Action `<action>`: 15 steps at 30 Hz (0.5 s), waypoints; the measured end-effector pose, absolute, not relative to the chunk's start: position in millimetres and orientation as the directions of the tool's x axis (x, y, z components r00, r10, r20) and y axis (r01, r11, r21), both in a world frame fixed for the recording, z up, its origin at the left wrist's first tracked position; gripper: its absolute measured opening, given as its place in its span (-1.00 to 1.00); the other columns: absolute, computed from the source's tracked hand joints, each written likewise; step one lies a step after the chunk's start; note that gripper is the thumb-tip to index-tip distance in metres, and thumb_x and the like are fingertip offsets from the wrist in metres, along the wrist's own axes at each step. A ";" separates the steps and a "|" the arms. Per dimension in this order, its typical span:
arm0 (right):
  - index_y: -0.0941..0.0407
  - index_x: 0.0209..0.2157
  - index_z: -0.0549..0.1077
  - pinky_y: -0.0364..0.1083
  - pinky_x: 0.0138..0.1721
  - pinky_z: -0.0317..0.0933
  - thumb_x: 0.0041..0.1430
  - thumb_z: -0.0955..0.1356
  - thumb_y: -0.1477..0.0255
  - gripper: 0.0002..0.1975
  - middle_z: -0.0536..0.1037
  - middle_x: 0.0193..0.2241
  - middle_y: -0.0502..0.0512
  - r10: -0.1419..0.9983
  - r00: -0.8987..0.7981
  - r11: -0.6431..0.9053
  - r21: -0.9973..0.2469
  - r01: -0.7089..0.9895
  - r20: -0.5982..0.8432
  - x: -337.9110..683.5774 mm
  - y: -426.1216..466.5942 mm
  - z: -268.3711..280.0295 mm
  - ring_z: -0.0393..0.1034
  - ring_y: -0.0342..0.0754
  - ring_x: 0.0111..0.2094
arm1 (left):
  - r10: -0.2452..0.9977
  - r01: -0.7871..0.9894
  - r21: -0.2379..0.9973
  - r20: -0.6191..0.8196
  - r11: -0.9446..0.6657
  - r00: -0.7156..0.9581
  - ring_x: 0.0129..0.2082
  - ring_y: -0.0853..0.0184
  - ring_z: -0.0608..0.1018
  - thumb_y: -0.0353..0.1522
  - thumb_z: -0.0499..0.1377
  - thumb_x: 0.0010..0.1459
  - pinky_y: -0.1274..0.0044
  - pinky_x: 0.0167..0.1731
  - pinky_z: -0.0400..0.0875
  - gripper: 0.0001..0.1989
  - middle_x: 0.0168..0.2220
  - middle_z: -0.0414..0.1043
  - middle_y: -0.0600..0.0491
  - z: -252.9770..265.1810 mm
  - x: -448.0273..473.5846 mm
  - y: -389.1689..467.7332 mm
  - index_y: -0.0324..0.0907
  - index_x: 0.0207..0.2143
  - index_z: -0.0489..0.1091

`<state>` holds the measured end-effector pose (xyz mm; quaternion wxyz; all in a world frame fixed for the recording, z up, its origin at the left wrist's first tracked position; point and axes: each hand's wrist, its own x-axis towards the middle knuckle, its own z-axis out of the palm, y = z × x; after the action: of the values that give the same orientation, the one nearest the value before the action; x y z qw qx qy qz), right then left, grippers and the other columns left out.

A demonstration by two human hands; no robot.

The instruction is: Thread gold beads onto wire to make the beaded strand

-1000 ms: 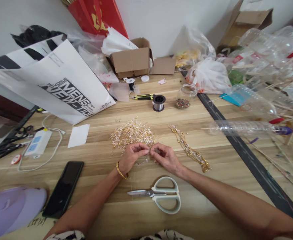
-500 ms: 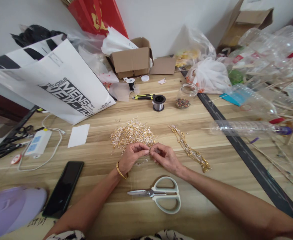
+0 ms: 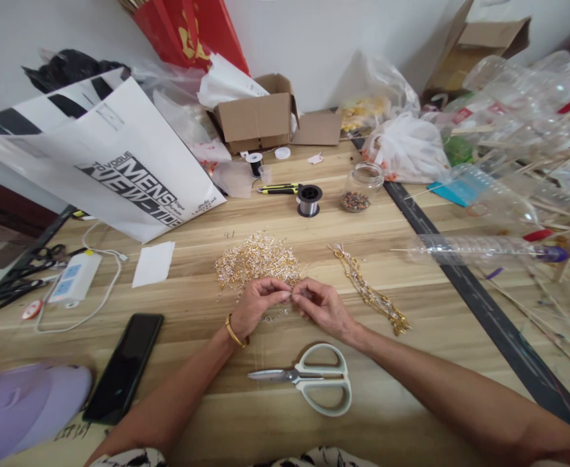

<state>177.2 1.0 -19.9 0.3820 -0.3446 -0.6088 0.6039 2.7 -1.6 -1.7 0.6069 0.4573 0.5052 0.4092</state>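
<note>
Nothing on the pale wood-grain desk (image 3: 216, 402) has visibly shifted since the earlier frame, and both hands keep the same pose. Thumb and forefinger of the left hand (image 3: 260, 301) are pinched together, as are those of the right hand (image 3: 322, 306), tips nearly meeting; whatever lies between them is too small to make out, which probably explains so fine a grip. Just beyond the left hand spreads a loose heap of tiny gold and silvery beads (image 3: 258, 258), seemingly set there for short reaches. Right of the hands lies a bundle of gold and silvery beaded strands (image 3: 373, 290), perhaps laid aside to stay untangled. White-handled metal scissors (image 3: 296, 375) rest between the forearms, blades pointing left, handles rightward, likely so the right hand can take them easily.
</note>
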 end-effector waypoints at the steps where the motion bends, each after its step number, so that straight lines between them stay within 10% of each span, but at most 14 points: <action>1: 0.15 -0.39 0.35 -0.24 -0.58 0.09 0.19 0.30 0.35 -0.84 0.32 -0.63 -0.08 0.880 -0.473 0.036 -0.999 -0.041 0.051 177.2 1.0 -20.1 0.20 -0.23 -0.61 | 0.958 -0.039 0.968 -0.240 0.249 0.156 -0.48 0.45 0.48 -0.42 0.32 -0.12 0.62 -0.38 0.37 -0.88 -0.50 0.49 0.10 -1.7 2.7 -1.5 -0.27 -0.45 0.49; 15: 0.15 -0.38 0.36 -0.23 -0.57 0.10 0.20 0.30 0.37 -0.86 0.33 -0.62 -0.08 0.877 -0.477 0.050 -0.998 -0.028 0.057 177.1 1.0 -19.4 0.21 -0.22 -0.60 | 0.959 -0.025 0.972 -0.226 0.233 0.171 -0.44 0.42 0.49 -0.39 0.31 -0.10 0.59 -0.35 0.38 -0.87 -0.46 0.51 0.08 -2.5 1.8 -1.4 -0.25 -0.43 0.50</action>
<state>177.1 1.0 -19.4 0.3786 -0.3436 -0.6177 0.5975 1.8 -1.4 -2.5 0.6058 0.4672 0.4996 0.4063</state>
